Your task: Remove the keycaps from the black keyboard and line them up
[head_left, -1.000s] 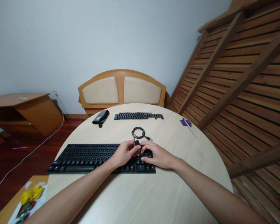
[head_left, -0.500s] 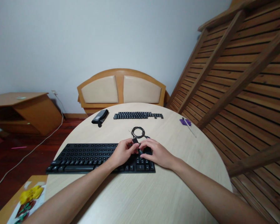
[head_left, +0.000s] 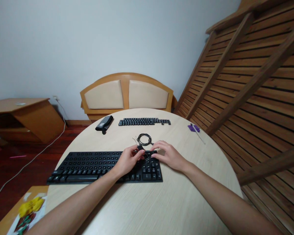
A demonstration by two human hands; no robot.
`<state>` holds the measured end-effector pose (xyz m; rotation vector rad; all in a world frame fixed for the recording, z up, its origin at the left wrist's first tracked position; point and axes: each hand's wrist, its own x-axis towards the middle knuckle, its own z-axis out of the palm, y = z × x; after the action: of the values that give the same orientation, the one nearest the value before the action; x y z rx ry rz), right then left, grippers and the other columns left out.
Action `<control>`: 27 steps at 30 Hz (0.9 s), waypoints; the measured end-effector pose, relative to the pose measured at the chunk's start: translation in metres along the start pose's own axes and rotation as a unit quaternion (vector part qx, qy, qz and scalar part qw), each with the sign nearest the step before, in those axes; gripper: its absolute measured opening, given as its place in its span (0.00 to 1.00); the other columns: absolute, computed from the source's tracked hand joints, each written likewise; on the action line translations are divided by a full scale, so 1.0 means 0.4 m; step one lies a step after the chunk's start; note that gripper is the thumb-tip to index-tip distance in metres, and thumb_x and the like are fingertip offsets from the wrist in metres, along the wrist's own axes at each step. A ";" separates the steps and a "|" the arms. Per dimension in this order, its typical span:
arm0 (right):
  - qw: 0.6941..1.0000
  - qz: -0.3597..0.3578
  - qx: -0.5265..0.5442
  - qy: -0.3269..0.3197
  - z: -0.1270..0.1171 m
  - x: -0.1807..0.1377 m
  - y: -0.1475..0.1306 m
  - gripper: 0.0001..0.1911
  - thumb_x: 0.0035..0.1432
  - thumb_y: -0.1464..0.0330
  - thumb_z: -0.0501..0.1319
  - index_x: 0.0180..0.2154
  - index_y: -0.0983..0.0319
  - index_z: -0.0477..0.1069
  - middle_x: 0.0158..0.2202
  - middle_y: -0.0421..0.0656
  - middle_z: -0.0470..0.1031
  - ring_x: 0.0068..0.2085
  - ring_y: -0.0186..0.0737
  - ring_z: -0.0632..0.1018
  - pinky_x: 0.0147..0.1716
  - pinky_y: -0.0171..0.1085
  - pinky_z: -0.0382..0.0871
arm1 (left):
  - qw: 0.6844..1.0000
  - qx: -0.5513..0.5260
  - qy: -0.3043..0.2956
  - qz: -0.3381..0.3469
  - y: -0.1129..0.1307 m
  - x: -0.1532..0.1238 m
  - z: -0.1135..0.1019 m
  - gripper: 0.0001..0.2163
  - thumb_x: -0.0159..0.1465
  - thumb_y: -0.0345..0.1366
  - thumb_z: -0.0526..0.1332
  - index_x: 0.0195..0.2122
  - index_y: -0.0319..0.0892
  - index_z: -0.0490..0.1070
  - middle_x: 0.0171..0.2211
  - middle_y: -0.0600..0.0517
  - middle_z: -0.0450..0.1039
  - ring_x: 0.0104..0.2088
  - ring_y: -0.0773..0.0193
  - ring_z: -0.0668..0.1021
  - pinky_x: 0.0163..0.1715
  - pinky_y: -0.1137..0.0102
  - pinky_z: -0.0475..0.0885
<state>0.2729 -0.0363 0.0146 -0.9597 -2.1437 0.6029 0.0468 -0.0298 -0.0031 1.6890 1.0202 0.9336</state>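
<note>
A black keyboard (head_left: pixel 93 164) lies across the round light wooden table (head_left: pixel 149 202) in front of me. My left hand (head_left: pixel 127 160) rests over its right part, fingers pinched on a small black tool (head_left: pixel 141 149) with thin wire ends. My right hand (head_left: pixel 168 155) lies over the keyboard's upper right corner, fingers curved down onto the keys next to the tool. Just beyond the hands a coiled black cable (head_left: pixel 144 139) lies on the table.
A row of loose keycaps (head_left: pixel 144 122) and a dark folded pouch (head_left: pixel 104 123) lie at the table's far side. A purple tool (head_left: pixel 194 129) lies at the right. A chair back (head_left: pixel 127 93) stands behind; slatted wood (head_left: pixel 247 81) leans at right.
My right hand has shifted up and right toward the keyboard's top corner. The left hand stays pinched on the small black tool, moved slightly up.
</note>
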 end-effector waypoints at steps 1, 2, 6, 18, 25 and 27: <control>0.999 0.016 -0.021 0.023 -0.012 0.000 0.013 0.08 0.61 0.64 0.63 0.41 0.59 0.76 0.43 0.46 0.77 0.48 0.44 0.75 0.52 0.45 0.67 | 1.000 0.003 0.000 -0.003 0.001 -0.001 0.000 0.16 0.64 0.49 0.60 0.36 0.38 0.73 0.28 0.51 0.76 0.31 0.60 0.79 0.32 0.69 0.71; 0.997 0.033 -0.046 0.044 -0.025 -0.001 0.030 0.08 0.61 0.64 0.63 0.41 0.59 0.76 0.43 0.45 0.77 0.47 0.44 0.76 0.51 0.45 0.67 | 1.000 0.003 -0.001 -0.006 0.002 -0.002 0.001 0.16 0.64 0.48 0.60 0.35 0.38 0.72 0.28 0.52 0.76 0.32 0.60 0.79 0.32 0.69 0.71; 0.977 0.105 -0.155 0.098 -0.069 -0.007 0.113 0.08 0.59 0.65 0.62 0.40 0.60 0.76 0.40 0.44 0.79 0.43 0.45 0.77 0.47 0.45 0.69 | 1.000 0.003 -0.006 -0.008 0.005 -0.005 0.002 0.14 0.65 0.46 0.60 0.35 0.39 0.71 0.29 0.52 0.76 0.33 0.60 0.80 0.32 0.69 0.71; 0.903 0.193 -0.378 0.072 -0.114 0.052 0.262 0.09 0.61 0.67 0.58 0.42 0.59 0.74 0.43 0.43 0.80 0.44 0.44 0.79 0.42 0.38 0.68 | 1.000 -0.003 -0.017 -0.011 0.014 -0.005 0.002 0.13 0.65 0.46 0.60 0.33 0.39 0.70 0.28 0.53 0.74 0.33 0.60 0.80 0.33 0.70 0.71; 0.870 0.223 -0.438 0.037 -0.143 0.143 0.312 0.10 0.61 0.69 0.58 0.43 0.59 0.76 0.45 0.46 0.81 0.45 0.45 0.79 0.45 0.39 0.66 | 1.000 0.008 -0.022 -0.021 0.020 -0.006 0.001 0.13 0.65 0.45 0.59 0.32 0.39 0.70 0.26 0.53 0.73 0.32 0.61 0.79 0.32 0.70 0.70; 0.862 0.237 -0.445 0.038 -0.147 0.167 0.329 0.10 0.61 0.69 0.59 0.43 0.59 0.76 0.43 0.47 0.81 0.44 0.45 0.79 0.45 0.39 0.65 | 0.999 0.008 -0.021 -0.024 0.021 -0.007 0.000 0.13 0.65 0.45 0.59 0.32 0.39 0.70 0.26 0.53 0.73 0.32 0.61 0.78 0.32 0.70 0.69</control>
<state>0.3447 0.1042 -0.0053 -1.9972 -2.1007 -0.2905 0.0477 -0.0344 0.0045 1.6842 1.0374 0.8575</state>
